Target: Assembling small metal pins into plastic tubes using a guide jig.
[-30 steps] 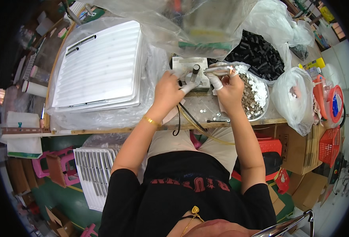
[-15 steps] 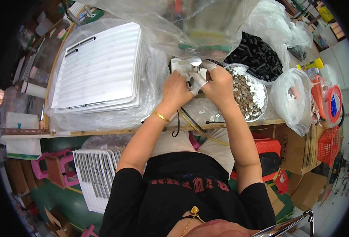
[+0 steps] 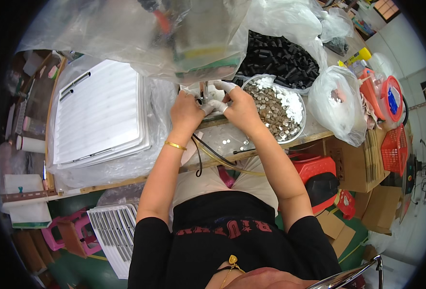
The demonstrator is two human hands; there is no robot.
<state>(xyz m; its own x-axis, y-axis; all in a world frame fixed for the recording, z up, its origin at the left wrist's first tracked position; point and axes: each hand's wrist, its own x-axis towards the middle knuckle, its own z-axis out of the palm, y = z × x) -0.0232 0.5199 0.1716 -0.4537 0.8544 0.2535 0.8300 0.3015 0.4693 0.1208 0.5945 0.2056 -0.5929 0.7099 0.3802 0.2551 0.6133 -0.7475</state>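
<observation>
Both hands meet at a small upright metal rod (image 3: 204, 90) below a hanging sheet of clear plastic. My left hand (image 3: 188, 111), with a gold bangle at the wrist, is closed at the rod's left side. On the other side my right hand (image 3: 238, 107) has its fingers curled, its thumb reaching in toward the left fingertips. White covers wrap fingertips of both hands. Whatever the fingers hold is too small and hidden to name. Right of the right hand stands a clear round tub (image 3: 305, 115) of small silvery and white discs. Behind it lie many short black tubes (image 3: 280, 62).
Stacked white ridged trays (image 3: 99, 113) with a few shiny metal tubes lie on the left. The plastic sheet (image 3: 145, 43) hangs low over the work spot. Cables (image 3: 199, 156) droop at the table's wooden edge. A tied plastic bag (image 3: 338, 103) and a red basket (image 3: 394, 148) are to the right.
The view has turned, so the table things appear further left. Both hands stay together at the rod, their fingers slightly shifted. The shiny round top seen beside them earlier no longer shows.
</observation>
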